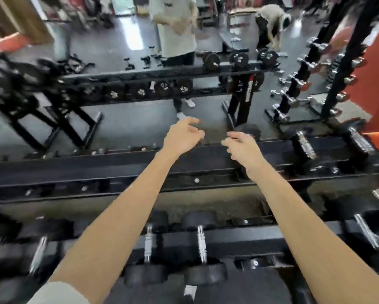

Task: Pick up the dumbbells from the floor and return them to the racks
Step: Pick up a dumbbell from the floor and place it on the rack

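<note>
I stand over a black two-tier dumbbell rack [96, 170]. Both arms reach forward above its upper shelf. My left hand [182, 136] hangs with loosely curled fingers and holds nothing. My right hand [242, 145] is the same, fingers relaxed and empty, just above the shelf's far rail. Black dumbbells with chrome handles [200, 244] lie on the lower shelf below my forearms. Two more dumbbells [306, 145] sit on the upper shelf at the right. A dark dumbbell head [249, 129] shows behind my right hand, partly hidden. The picture is blurred.
A mirror ahead reflects a second rack [162, 73] with dumbbells, loose dumbbells [129, 63] on the grey floor, a standing person [175, 29] and a bending person [269, 23]. A vertical stand of chrome dumbbells [294, 84] rises at the right beside an orange wall.
</note>
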`<state>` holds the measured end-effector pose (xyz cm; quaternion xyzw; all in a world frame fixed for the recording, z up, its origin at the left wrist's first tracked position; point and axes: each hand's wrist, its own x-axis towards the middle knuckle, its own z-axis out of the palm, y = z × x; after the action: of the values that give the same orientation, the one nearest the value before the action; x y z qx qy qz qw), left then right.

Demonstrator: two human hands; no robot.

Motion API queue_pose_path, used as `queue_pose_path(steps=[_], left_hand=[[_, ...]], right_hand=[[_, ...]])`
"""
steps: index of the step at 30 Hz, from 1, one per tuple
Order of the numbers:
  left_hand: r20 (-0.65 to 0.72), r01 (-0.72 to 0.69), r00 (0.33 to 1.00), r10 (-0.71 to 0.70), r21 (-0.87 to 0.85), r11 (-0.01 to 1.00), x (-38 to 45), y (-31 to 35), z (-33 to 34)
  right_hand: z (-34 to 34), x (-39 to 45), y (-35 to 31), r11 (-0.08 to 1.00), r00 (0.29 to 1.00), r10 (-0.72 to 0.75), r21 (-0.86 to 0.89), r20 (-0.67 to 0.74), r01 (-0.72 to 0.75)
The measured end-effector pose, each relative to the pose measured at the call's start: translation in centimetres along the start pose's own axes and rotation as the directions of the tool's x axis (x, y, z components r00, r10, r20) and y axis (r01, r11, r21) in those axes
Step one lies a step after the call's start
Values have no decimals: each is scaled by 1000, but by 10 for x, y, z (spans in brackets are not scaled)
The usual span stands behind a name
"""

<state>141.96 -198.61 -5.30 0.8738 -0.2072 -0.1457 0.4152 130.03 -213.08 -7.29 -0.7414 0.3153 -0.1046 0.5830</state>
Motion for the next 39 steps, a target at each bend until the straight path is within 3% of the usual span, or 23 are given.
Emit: queue_pose_path(steps=[4,8,12,17,23,26,35,39], left_hand=[[-256,153,953,-159,-45,987,-97,-49,-73],[-459,314,824,-332,-119,942,-231,-112,-159],[-694,404,569,-441,-231,885,-393,-177,-235],[-809,436,232,-540,-410,801,-607,-234,-285],[-791,456,-223,-570,-601,656,-894,-293,-292],[-715,397,-416,-562,-698,596,-1029,-309,-278],[-460,138,-729,-507,-824,549,-1264,-328,-221],[-314,44,-846,-431,-847,530,-1347,-341,-208]], right_hand=[[75,-55,-46,976,952,-153,-109,266,187],[178,-149,-76,962,821,-214,-31,530,271],[272,-287,-96,942,566,-264,82,781,326],[379,-486,-101,902,210,-282,184,936,391],[464,-740,-71,884,-225,-173,252,959,395],[493,-848,-46,869,-356,-102,257,929,423],[537,-1122,50,848,-704,127,292,698,443],[575,-1203,72,841,-792,205,310,575,443]])
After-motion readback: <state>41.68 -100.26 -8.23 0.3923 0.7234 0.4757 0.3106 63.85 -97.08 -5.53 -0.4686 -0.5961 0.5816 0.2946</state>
